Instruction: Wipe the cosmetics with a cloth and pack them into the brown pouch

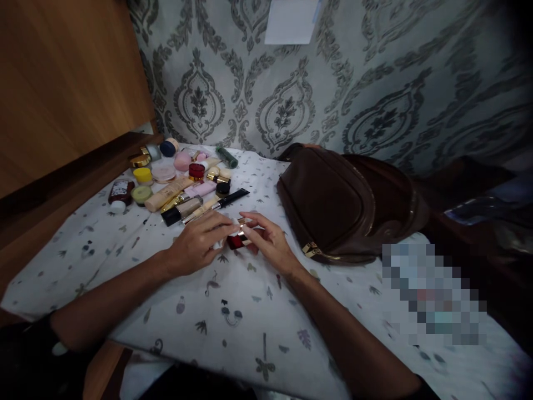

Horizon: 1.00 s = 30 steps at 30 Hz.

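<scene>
In the middle of the head view, my left hand [200, 241] and my right hand [268, 239] meet over a small dark red container with a gold band [236, 241]. The left fingers close on its near side, and something whitish shows under them that I cannot make out. My right thumb and fingers pinch the gold part. Fingers hide much of the container. Just beyond my left hand lie a black-capped tube [233, 197], a foundation bottle with a black cap [181, 211] and a beige tube [169, 193].
More cosmetics cluster at the back left: a yellow-lidded jar [142, 176], a red jar [196, 171], a brown bottle with a white cap [120, 193] and a green bottle [227, 157]. A brown leather bag [322, 194] stands at right on the patterned cloth [233, 344].
</scene>
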Each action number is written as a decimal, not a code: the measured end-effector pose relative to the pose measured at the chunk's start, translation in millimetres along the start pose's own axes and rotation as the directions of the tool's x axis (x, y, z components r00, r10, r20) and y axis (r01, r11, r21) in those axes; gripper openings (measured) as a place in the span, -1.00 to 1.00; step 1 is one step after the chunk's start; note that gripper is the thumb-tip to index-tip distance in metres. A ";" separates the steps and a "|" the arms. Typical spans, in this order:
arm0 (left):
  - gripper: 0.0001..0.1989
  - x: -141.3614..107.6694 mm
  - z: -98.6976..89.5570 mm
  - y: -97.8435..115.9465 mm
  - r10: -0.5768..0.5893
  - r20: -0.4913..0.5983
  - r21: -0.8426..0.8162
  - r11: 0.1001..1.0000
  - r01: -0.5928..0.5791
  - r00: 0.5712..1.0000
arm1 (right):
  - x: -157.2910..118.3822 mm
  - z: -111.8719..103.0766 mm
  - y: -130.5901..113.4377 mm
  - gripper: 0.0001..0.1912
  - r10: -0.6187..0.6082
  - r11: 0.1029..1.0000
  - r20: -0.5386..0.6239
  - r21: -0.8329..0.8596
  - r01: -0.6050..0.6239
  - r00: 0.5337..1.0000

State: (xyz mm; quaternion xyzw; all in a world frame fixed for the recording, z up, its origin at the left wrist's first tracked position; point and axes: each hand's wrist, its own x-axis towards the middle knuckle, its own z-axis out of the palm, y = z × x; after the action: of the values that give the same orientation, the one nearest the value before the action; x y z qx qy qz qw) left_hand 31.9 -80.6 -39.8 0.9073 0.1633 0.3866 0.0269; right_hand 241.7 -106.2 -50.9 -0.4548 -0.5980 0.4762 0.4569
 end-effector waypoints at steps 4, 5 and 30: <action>-0.56 -1.2 0.3 1.5 0.037 0.032 0.043 0.998 -0.038 0.999 | 1.2 2.0 0.7 -0.49 -0.006 1.000 -0.020 -0.017 0.005 1.000; -0.55 -1.5 0.6 1.3 0.042 0.040 0.051 0.998 -0.044 0.998 | 1.7 2.1 1.5 -0.49 -0.010 1.000 -0.028 -0.023 0.010 1.000; -0.75 -1.3 1.0 -9.4 -0.182 -0.019 -0.083 0.980 0.180 0.983 | 3.4 -6.3 6.1 -0.36 0.050 0.996 -0.019 0.076 -0.049 0.999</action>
State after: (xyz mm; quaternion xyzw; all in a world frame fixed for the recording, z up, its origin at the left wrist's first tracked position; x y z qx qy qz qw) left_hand 29.2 -72.1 -43.1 0.8817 0.2295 0.4008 0.0966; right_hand 247.9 -101.0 -55.7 -0.4568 -0.5632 0.5050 0.4682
